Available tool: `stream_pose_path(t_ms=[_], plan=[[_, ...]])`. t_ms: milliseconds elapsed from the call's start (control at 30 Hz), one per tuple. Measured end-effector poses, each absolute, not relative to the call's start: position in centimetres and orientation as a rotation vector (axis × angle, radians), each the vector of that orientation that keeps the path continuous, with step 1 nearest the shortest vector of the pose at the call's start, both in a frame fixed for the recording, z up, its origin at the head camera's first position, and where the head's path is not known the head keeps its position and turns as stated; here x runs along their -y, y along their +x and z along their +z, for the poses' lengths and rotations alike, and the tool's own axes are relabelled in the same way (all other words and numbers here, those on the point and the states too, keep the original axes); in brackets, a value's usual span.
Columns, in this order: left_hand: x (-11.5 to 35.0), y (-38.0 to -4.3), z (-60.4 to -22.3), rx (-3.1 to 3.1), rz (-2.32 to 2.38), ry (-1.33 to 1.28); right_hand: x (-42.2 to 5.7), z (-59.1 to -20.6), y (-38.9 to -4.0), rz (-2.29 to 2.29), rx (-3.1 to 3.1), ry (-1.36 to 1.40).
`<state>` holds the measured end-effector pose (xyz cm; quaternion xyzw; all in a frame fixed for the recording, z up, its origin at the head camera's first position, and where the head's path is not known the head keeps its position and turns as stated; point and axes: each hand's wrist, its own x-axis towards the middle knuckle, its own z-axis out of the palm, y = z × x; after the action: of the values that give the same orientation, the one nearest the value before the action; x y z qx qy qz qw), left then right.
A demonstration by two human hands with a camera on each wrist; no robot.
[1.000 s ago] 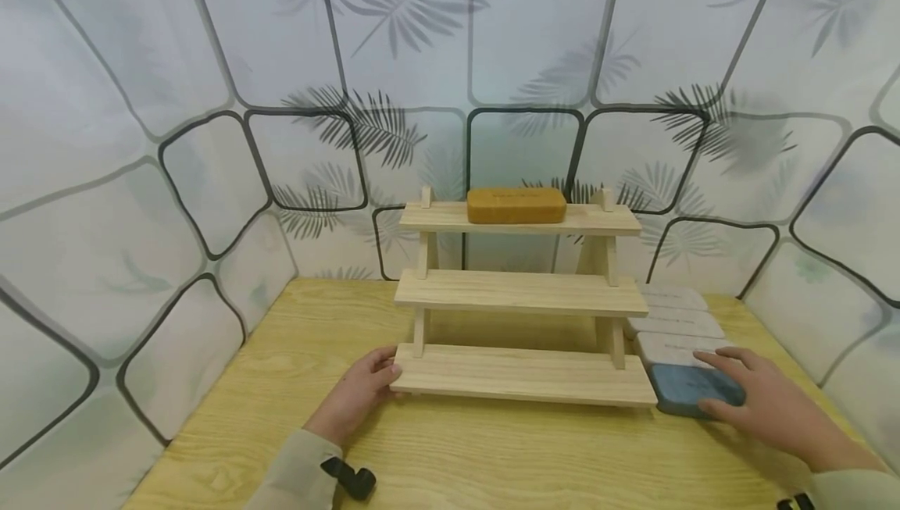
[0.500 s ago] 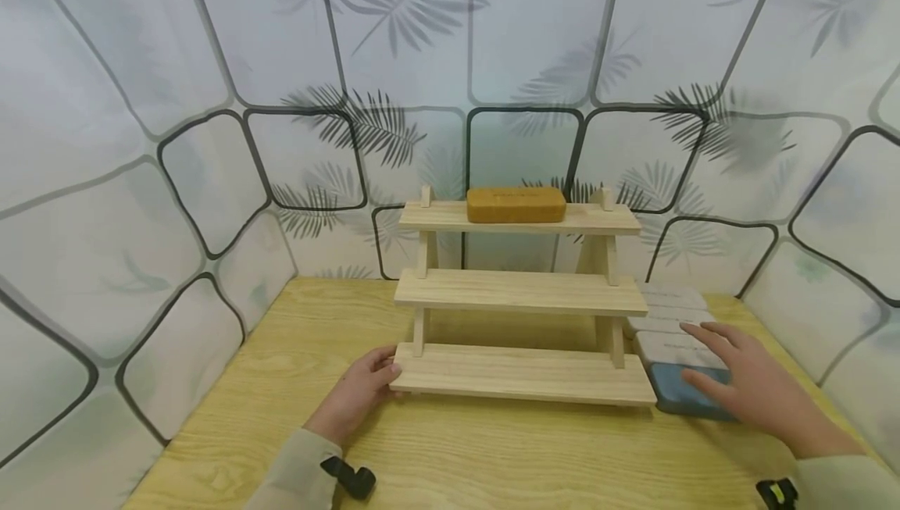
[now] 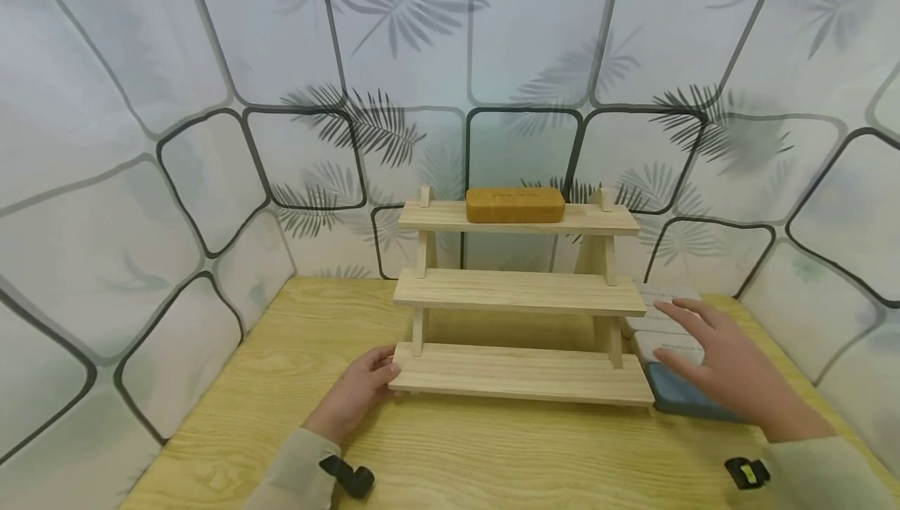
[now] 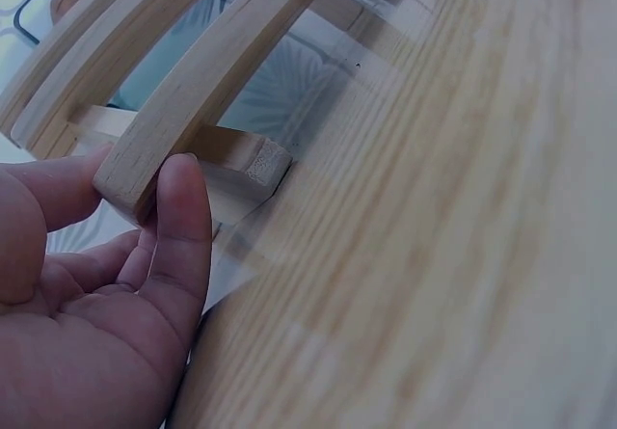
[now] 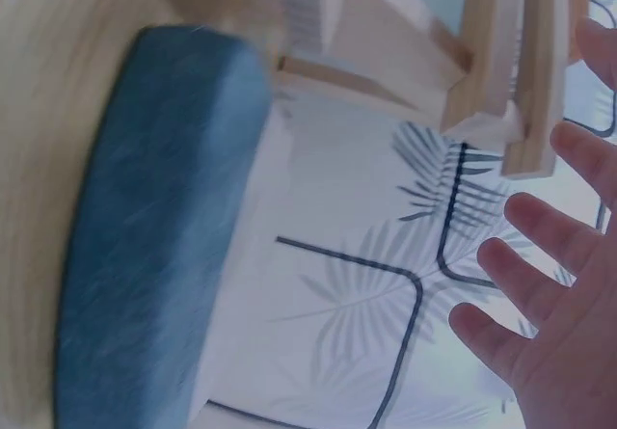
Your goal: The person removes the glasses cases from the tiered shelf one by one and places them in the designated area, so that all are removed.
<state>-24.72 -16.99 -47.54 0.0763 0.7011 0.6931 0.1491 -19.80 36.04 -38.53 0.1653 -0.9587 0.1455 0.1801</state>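
A three-tier wooden display stand (image 3: 516, 373) faces me on the table. My left hand (image 3: 355, 389) pinches the left end of its lowest shelf; in the left wrist view the thumb (image 4: 183, 207) presses the shelf's edge and the fingers go round its end. My right hand (image 3: 734, 365) is raised with spread fingers over the row of cases at the stand's right and holds nothing. It partly covers a blue case (image 3: 678, 393), the nearest of the row, also seen in the right wrist view (image 5: 164, 236). An orange-brown case (image 3: 516, 205) lies on the top shelf.
Several whitish cases (image 3: 666, 344) lie behind the blue one, beside the stand's right end, partly hidden by my hand. Patterned fabric walls (image 3: 204, 182) enclose the back and both sides of the wood-grain table (image 3: 492, 455).
My right hand has moved left and slightly up, from beside the blue case to over the row. The left hand keeps its grip on the stand; the cases have stayed put.
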Motion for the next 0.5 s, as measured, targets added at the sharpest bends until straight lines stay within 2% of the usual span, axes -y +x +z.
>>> stream_pose_path(t_ms=[500], plan=[[17.0,-25.0,-47.7,-2.012,1.998,0.213,-33.1,-35.5,-21.1,0.45,2.642,0.54]])
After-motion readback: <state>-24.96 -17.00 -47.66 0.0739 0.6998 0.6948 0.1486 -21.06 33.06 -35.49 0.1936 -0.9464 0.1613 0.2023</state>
